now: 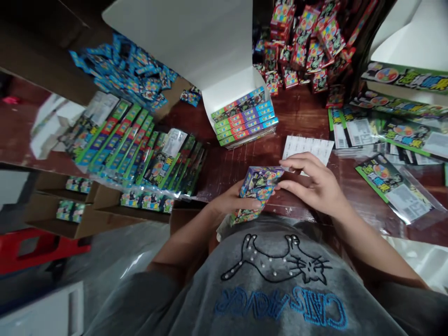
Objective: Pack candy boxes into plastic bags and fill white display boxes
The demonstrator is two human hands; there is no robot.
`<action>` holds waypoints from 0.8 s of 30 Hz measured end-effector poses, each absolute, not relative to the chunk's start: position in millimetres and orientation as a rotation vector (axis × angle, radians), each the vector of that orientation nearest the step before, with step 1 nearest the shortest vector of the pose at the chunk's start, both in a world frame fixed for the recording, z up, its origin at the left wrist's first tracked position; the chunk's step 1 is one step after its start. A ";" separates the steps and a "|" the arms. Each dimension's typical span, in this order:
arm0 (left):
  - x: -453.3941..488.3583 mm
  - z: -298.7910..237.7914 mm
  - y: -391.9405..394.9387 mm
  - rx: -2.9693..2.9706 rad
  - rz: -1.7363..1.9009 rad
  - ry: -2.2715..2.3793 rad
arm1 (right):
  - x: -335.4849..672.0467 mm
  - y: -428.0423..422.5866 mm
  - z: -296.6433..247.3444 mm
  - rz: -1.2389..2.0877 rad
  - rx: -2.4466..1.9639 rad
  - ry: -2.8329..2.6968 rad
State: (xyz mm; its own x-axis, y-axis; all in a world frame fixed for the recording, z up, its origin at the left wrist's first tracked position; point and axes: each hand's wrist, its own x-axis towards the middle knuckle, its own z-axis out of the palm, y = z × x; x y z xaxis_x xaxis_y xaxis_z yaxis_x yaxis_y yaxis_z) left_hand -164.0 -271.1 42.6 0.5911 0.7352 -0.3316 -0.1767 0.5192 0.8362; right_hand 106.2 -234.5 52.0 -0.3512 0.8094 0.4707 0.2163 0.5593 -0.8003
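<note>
A small, brightly printed cardboard box [261, 184] with a purple edge is tilted in front of my body. My left hand [238, 200] is closed around its lower left side, with the thumb across the printed face. My right hand [311, 184] is at the box's right end, index fingertip at the upper corner and thumb at the side edge. Whether those fingertips pinch a flap is too small to tell. Just beyond the right hand lies a white sheet of printed stickers [308, 148], partly covered by the fingers.
An open white-lidded display carton [241, 119] holds several flat boxes. Blue packets [136, 70] lie at the back left, red packets [308, 46] at the back right. Bagged green-and-black boxes stand in rows [133, 144] at left; flat bagged packs [395, 186] lie at right. Cardboard cartons [105, 203] stand below the table's left edge.
</note>
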 end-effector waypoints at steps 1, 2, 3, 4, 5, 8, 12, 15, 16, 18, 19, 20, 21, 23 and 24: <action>-162.0 42.8 -270.8 0.832 0.605 0.748 | 102.6 -233.6 52.5 0.763 -0.814 -1.885; -160.6 43.1 -269.8 0.824 0.597 0.736 | 99.5 -232.1 53.4 0.737 -0.794 -1.907; -159.8 43.2 -268.4 0.827 0.595 0.720 | 97.1 -230.0 54.4 0.718 -0.773 -1.929; -159.6 42.9 -266.7 0.835 0.595 0.703 | 95.3 -227.7 55.5 0.702 -0.751 -1.948; -160.0 42.2 -265.1 0.846 0.592 0.689 | 94.1 -225.3 56.6 0.687 -0.728 -1.966; -162.9 37.7 -262.7 0.889 0.581 0.672 | 93.3 -218.9 58.5 0.654 -0.683 -2.012; -166.2 34.9 -265.5 0.918 0.584 0.657 | 93.9 -214.6 56.6 0.604 -0.657 -2.042; -164.7 39.8 -265.8 1.044 0.679 0.660 | 92.8 -216.3 54.3 0.590 -0.686 -1.995; -162.9 42.1 -265.0 1.170 0.724 0.695 | 92.1 -218.4 54.2 0.606 -0.734 -1.939; -157.8 45.2 -262.7 1.532 0.831 0.877 | 90.0 -224.5 55.3 0.720 -0.878 -1.759; -154.5 45.3 -261.7 1.730 0.885 1.017 | 88.7 -228.3 56.4 0.842 -0.945 -1.651; -151.2 44.2 -261.1 1.915 0.942 1.168 | 87.2 -232.2 57.6 1.002 -0.992 -1.546; -148.0 41.8 -260.9 2.077 0.997 1.309 | 85.5 -235.8 58.8 1.182 -1.011 -1.455; -143.0 34.0 -261.3 2.350 1.103 1.476 | 82.0 -241.6 60.4 1.489 -0.989 -1.339; -141.6 29.4 -261.6 2.467 1.155 1.495 | 80.3 -243.4 60.8 1.582 -0.973 -1.315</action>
